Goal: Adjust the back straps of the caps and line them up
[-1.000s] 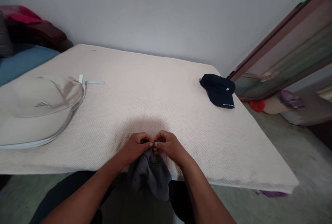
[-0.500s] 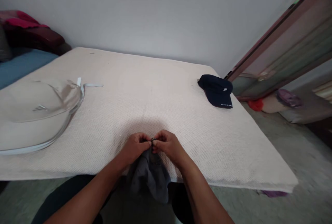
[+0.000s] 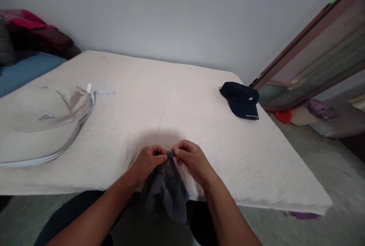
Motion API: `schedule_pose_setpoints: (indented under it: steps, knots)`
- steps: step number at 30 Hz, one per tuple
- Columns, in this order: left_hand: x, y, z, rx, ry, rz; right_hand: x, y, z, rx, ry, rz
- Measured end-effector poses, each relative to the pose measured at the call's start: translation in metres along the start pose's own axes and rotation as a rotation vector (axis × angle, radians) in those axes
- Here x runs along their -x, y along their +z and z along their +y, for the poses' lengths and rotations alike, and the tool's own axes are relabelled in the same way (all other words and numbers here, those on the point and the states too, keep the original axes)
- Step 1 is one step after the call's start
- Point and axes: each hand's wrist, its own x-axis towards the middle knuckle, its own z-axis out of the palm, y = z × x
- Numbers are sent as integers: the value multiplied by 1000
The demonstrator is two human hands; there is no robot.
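Note:
A dark grey cap (image 3: 165, 194) hangs over the near edge of the bed, below my two hands. My left hand (image 3: 148, 161) pinches the small buckle end of its strap between thumb and fingertips. Close beside it, my right hand (image 3: 191, 159) grips the strap (image 3: 172, 154) at its free end, thumb against fingers. The strap runs down from the fingertips into the cap's fabric. Its small buckle is partly hidden by my fingers.
Pale beige caps (image 3: 42, 116) lie stacked on the left of the white-covered bed (image 3: 159, 86). A navy cap (image 3: 241, 99) rests at the right edge. A wall (image 3: 159, 14) stands behind; a framed door (image 3: 302, 59) is at right. Blue and pink fabrics lie far left.
My right hand has moved slightly right, away from the left fingertips, drawing the strap end with it. More of the strap now shows. My left hand stays nearly in place.

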Motion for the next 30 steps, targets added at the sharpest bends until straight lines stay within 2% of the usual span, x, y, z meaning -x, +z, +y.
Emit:
schedule_pose_setpoints:
  steps: [3, 6, 12, 22, 30]
  knots:
    - [2, 0, 1, 25, -17, 3, 1, 1, -1, -68, -5, -45]
    - [2, 0, 2, 79, -30, -49, 3, 1, -1, -119, 11, -29]
    - [2, -1, 1, 120, -19, -92, 3, 1, -2, -91, 45, -27]
    - [2, 2, 0, 18, 5, -48, 0, 0, 2, -50, 36, 34]
    - [4, 4, 2, -15, 12, -52, -1, -2, 1, -10, 79, 13]
